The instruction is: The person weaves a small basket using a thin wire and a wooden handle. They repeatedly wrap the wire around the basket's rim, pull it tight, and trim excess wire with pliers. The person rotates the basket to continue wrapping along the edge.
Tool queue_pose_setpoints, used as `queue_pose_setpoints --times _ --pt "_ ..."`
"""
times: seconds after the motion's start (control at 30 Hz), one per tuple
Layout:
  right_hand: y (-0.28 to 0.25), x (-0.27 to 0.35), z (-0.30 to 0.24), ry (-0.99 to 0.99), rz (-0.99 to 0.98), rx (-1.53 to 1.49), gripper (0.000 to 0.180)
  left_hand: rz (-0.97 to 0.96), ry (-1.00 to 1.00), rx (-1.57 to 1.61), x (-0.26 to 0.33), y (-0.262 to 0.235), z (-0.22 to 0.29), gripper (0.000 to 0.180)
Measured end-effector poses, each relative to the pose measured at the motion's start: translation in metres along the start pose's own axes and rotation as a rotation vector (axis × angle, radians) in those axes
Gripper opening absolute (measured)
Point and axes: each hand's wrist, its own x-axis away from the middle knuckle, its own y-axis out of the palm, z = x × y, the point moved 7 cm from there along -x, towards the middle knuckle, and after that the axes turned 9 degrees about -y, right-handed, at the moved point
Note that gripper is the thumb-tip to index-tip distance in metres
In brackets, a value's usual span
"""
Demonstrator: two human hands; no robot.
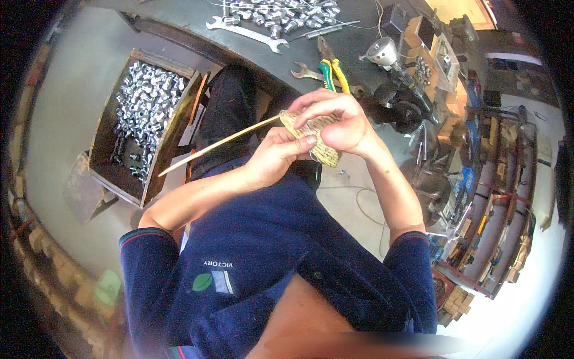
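Above my lap, both hands are at a yellowish-beige, ribbed piece (326, 157) that looks like folded woven material; its exact kind I cannot make out. My left hand (272, 157) pinches its near left edge, thumb on top. My right hand (341, 122) curls over its far right side, fingers bent, hiding much of it. From the piece's left end a thin light wooden stick (218, 145) slants down to the left, its far tip near the box of metal parts. Whether stick and ribbed piece are joined is hidden.
Pliers with green and yellow handles (332, 72) lie just beyond my right hand on the dark bench (263, 63). Nearby are a small wrench (308, 73), a long wrench (246, 33) and a pile of metal fittings (287, 13). A wooden box (156, 161) of shiny fittings stands at left.
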Motion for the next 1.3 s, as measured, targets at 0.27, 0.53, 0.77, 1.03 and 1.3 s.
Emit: queue_pose_setpoints --times 0.27,0.53,0.77,1.03,1.3 --pt "-0.014 0.003 -0.067 -0.208 -0.088 0.278 0.033 0.077 0.218 -0.34 0.0 0.027 0.009 0.022" --pt "-0.039 -0.01 -0.094 -0.086 0.007 -0.156 0.052 0.021 0.592 -0.838 0.018 0.092 0.086 0.007" --pt "0.0 -0.014 -0.058 0.121 -0.168 -0.36 0.037 -0.083 0.331 -1.224 0.025 0.041 0.101 0.013" --pt "0.04 -0.007 -0.015 0.309 -0.098 -0.743 0.039 -0.078 0.014 -1.162 0.039 -0.002 0.086 0.017" --pt "0.048 0.003 0.034 0.293 0.371 -1.019 0.044 0.036 0.031 -0.659 0.041 -0.032 0.069 0.029"
